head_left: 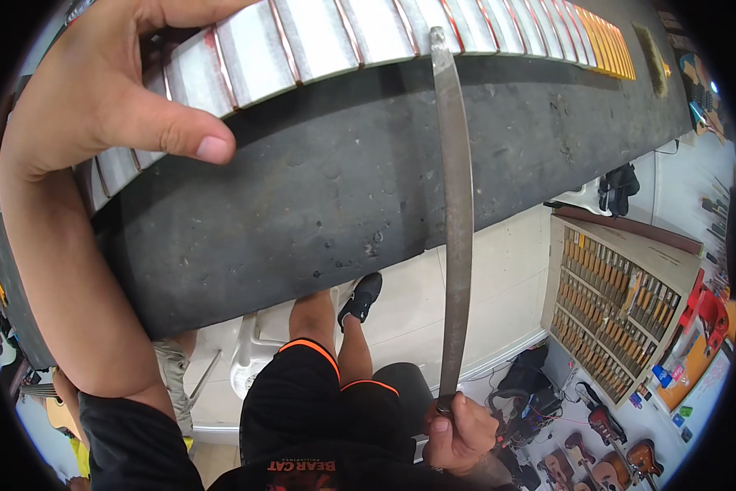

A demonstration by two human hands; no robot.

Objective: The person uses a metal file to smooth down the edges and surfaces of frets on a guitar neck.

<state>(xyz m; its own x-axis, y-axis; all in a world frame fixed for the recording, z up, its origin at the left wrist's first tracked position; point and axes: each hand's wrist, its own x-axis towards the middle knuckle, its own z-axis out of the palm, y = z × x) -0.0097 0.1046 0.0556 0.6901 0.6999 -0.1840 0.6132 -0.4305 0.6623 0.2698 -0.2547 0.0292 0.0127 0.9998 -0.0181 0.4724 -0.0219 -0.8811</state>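
Note:
A guitar neck (360, 41) lies across the top of the view, its metal frets standing between strips of white tape. Toward its right end the frets crowd together over a yellow-orange section. My left hand (98, 98) is closed over the neck at the left, thumb on the near side; its other fingers run past the top edge and are partly hidden. My right hand (465, 434) grips the near end of a long, flat metal file (458, 204). The file points away from me, and its far tip overlaps the neck's near edge; whether it touches a fret I cannot tell.
Beneath the neck is a dark, scuffed workbench (302, 204). At the right stands a rack (556, 270) with rows of orange-brown pieces. Several guitars (614, 470) are at the lower right. A white plastic stool (249, 360) and my legs are below the bench edge.

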